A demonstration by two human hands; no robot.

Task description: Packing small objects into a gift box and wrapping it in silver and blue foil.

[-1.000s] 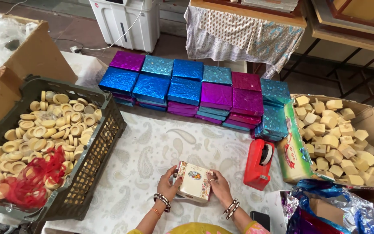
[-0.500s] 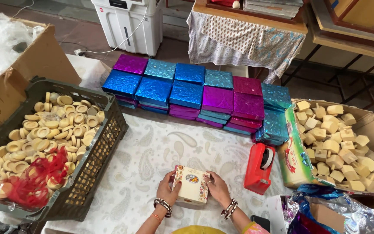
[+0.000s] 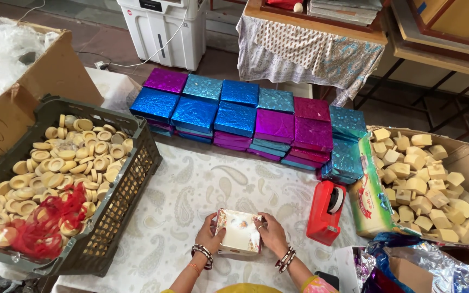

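Bare paisley cloth [image 3: 191,190] lies open ahead, hemmed by the dark plastic crate [image 3: 131,201] leftward, the red tape dispenser [image 3: 325,212] rightward, and foil-wrapped boxes [image 3: 245,116] beyond.

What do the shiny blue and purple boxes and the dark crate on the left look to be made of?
The blue and purple boxes seem wrapped in metallic foil paper: crinkled, glittering surfaces. The dark crate looks like moulded plastic, matte, with a lattice of holes in its wall. The small box that the left hand and right hand hold looks like printed card.
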